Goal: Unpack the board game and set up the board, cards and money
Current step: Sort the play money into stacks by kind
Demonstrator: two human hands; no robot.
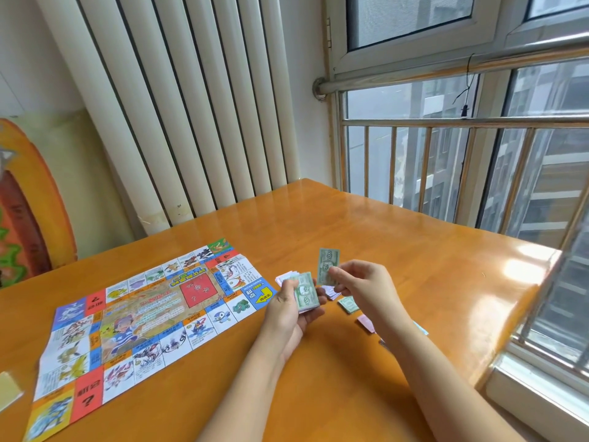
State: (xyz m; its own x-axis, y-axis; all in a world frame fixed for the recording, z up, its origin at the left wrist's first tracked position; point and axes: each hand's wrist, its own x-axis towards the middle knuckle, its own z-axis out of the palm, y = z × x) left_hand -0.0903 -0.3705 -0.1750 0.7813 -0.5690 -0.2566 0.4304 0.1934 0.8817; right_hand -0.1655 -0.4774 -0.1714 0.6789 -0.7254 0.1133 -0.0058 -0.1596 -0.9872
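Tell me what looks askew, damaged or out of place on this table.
The paper game board lies skewed to the table edges, and its fold creases leave it slightly wavy. Small money piles sit loosely scattered to its right. Nothing looks torn or spilled.

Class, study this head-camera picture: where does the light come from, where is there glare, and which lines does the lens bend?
Head view: daylight comes from the window at right; head view: a white glare patch lies on the table near its right edge; head view: the radiator ribs lean and fan out, a wide-angle effect.
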